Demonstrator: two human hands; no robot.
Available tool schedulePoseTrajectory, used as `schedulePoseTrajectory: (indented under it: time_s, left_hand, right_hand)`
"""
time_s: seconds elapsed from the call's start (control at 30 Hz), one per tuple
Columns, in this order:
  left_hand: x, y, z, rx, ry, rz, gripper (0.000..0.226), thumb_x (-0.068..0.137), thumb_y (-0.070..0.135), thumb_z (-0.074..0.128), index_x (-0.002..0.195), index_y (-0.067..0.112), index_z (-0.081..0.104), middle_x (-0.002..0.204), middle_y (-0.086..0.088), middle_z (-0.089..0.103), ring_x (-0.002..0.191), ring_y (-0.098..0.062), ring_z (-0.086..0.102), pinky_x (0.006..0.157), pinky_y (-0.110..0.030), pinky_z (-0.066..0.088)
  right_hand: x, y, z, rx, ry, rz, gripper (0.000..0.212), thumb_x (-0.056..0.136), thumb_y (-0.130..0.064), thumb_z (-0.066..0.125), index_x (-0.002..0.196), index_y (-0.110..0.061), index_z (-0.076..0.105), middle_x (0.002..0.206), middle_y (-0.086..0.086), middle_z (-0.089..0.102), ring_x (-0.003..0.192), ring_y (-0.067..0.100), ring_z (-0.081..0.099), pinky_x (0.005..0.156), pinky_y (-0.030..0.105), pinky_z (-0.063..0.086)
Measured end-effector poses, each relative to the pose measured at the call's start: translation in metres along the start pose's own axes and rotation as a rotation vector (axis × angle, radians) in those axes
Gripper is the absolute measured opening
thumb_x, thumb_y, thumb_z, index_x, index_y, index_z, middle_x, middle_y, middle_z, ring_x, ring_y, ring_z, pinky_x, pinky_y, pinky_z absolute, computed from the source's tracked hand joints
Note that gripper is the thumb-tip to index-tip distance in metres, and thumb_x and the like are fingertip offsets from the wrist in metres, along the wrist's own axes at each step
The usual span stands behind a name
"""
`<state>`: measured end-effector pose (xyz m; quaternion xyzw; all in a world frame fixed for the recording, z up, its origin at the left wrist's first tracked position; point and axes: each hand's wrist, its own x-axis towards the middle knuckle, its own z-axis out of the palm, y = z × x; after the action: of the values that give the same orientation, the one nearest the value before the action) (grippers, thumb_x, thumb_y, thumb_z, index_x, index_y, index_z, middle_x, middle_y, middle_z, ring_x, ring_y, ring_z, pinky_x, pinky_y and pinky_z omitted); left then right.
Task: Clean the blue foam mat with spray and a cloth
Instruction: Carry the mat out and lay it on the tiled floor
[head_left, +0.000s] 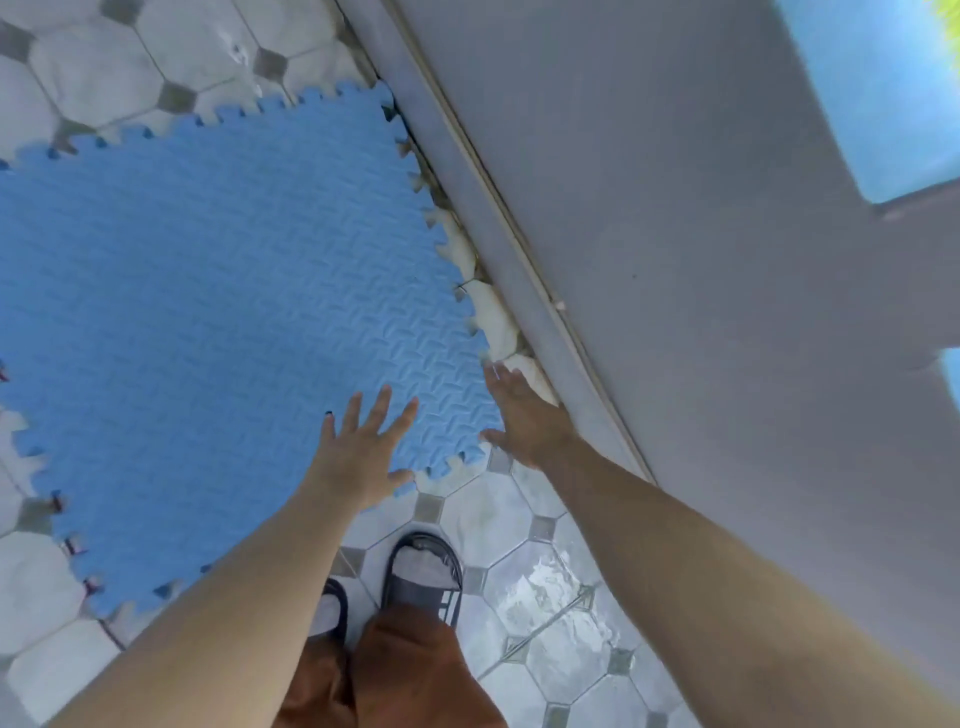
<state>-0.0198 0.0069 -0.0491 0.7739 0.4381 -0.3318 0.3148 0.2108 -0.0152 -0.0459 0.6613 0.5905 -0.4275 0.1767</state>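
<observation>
The blue foam mat (218, 322) lies flat on the tiled floor (545, 587), its right edge near the grey wall (675, 260). The left hand (358, 452) rests with spread fingers on the mat's near corner. The right hand (524, 415), also released, touches its right edge.

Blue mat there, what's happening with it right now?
A person stands over the blue foam mat, which lies on the tiled floor beside a grey wall. The left hand is spread open at its near corner, the right hand open at the wall-side edge. No spray or cloth is in view.
</observation>
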Motion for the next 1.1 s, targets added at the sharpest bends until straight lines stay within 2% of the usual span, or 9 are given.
schedulePoseTrajectory:
  time_s: [0.17, 0.27, 0.37, 0.47, 0.53, 0.63, 0.87, 0.97, 1.1]
  left_hand:
    - [0.058, -0.018, 0.034, 0.086, -0.032, -0.050, 0.089, 0.088, 0.063, 0.046, 0.147, 0.042, -0.017, 0.157, 0.001, -0.027, 0.146, -0.038, -0.011, 0.113, -0.062, 0.011]
    - [0.073, -0.019, 0.057, 0.098, 0.089, -0.051, 0.095, 0.087, 0.065, 0.045, 0.144, 0.037, -0.024, 0.156, -0.001, -0.031, 0.144, -0.042, -0.016, 0.111, -0.065, 0.013]
    - [0.087, -0.004, 0.063, 0.023, 0.226, -0.030, 0.100, 0.082, 0.061, 0.057, 0.149, 0.036, -0.013, 0.157, -0.003, -0.026, 0.142, -0.045, -0.017, 0.107, -0.071, 0.009]
    - [0.100, 0.016, 0.067, -0.029, 0.274, -0.032, 0.103, 0.077, 0.057, 0.065, 0.151, 0.037, -0.006, 0.159, -0.003, -0.020, 0.142, -0.046, -0.016, 0.104, -0.074, 0.007]
    - [0.095, 0.039, 0.094, -0.042, 0.280, -0.037, 0.104, 0.076, 0.054, 0.067, 0.151, 0.037, -0.003, 0.160, -0.003, -0.018, 0.142, -0.046, -0.015, 0.104, -0.074, 0.007]
    - [0.089, 0.038, 0.102, 0.011, 0.220, -0.024, 0.099, 0.083, 0.052, 0.062, 0.149, 0.040, -0.012, 0.158, 0.000, -0.026, 0.143, -0.042, -0.017, 0.108, -0.068, 0.009]
    - [0.014, 0.005, 0.033, 0.157, 0.090, 0.015, 0.093, 0.089, 0.057, 0.050, 0.147, 0.038, -0.020, 0.156, -0.001, -0.029, 0.145, -0.036, -0.016, 0.113, -0.062, 0.006]
    - [-0.037, 0.013, -0.015, 0.213, 0.072, 0.049, 0.093, 0.089, 0.057, 0.050, 0.148, 0.037, -0.020, 0.156, -0.002, -0.029, 0.145, -0.036, -0.016, 0.114, -0.060, 0.005]
    - [-0.106, 0.042, -0.075, 0.359, 0.082, 0.182, 0.093, 0.090, 0.059, 0.047, 0.147, 0.033, -0.022, 0.157, -0.005, -0.028, 0.146, -0.036, -0.012, 0.116, -0.056, 0.007]
  right_hand:
    - [0.049, 0.002, 0.043, -0.092, -0.021, -0.029, 0.084, 0.097, -0.047, 0.050, 0.155, -0.025, -0.007, 0.163, 0.001, -0.014, 0.151, 0.024, -0.008, 0.120, 0.043, 0.017]
    - [0.067, 0.015, 0.060, -0.156, 0.011, -0.010, 0.078, 0.099, -0.053, 0.037, 0.155, -0.024, -0.009, 0.162, -0.001, -0.021, 0.150, 0.022, -0.012, 0.121, 0.044, 0.008]
    - [0.078, 0.028, 0.062, -0.186, 0.103, 0.028, 0.076, 0.100, -0.056, 0.029, 0.154, -0.023, -0.014, 0.161, 0.000, -0.023, 0.150, 0.023, -0.014, 0.122, 0.042, 0.005]
    - [0.081, 0.040, 0.062, -0.134, 0.146, 0.083, 0.081, 0.098, -0.060, 0.030, 0.153, -0.023, -0.017, 0.161, 0.001, -0.025, 0.150, 0.027, -0.012, 0.123, 0.042, 0.005]
    - [0.067, 0.055, 0.087, -0.131, 0.133, 0.106, 0.088, 0.096, -0.061, 0.036, 0.153, -0.023, -0.019, 0.160, 0.002, -0.027, 0.150, 0.029, -0.013, 0.122, 0.044, 0.006]
    - [0.057, 0.052, 0.095, -0.082, 0.105, 0.143, 0.092, 0.095, -0.059, 0.043, 0.153, -0.022, -0.018, 0.160, 0.003, -0.026, 0.149, 0.028, -0.014, 0.123, 0.044, 0.006]
    - [-0.024, 0.025, 0.070, 0.075, 0.111, 0.204, 0.082, 0.098, -0.054, 0.040, 0.155, -0.022, -0.009, 0.163, 0.008, -0.016, 0.151, 0.026, -0.009, 0.122, 0.042, 0.008]
    - [-0.089, 0.014, 0.055, 0.219, 0.115, 0.288, 0.077, 0.099, -0.052, 0.038, 0.156, -0.026, -0.006, 0.163, 0.007, -0.012, 0.151, 0.026, -0.008, 0.122, 0.043, 0.009]
    - [-0.179, -0.004, 0.036, 0.346, 0.145, 0.447, 0.073, 0.100, -0.054, 0.033, 0.155, -0.027, -0.006, 0.164, 0.007, -0.010, 0.151, 0.025, -0.008, 0.123, 0.043, 0.006]
